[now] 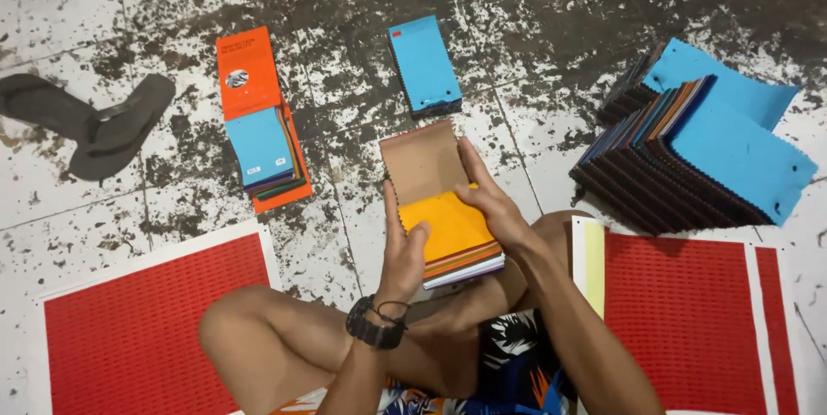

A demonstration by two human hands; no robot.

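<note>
A stack of fabric swatches [452, 238], orange-yellow on top with a brown sheet folded back at its far end, rests near the middle of the view on the person's crossed legs. The left hand [401, 251] clasps its near left edge, thumb on the yellow sheet; the right hand [491, 200] grips the right edge, fingers lifting the brown sheet. At 12 o'clock a small blue swatch bundle [424, 66] lies on the speckled floor [534, 27]. At 10 o'clock lies an orange swatch book [258, 118] with a blue sample on top, and further left a dark sandal [90, 122]. At 2 o'clock a large fanned pile of swatches [689, 152] is topped with blue. Red mats [138, 329] lie at 8 and 4 o'clock.
</note>
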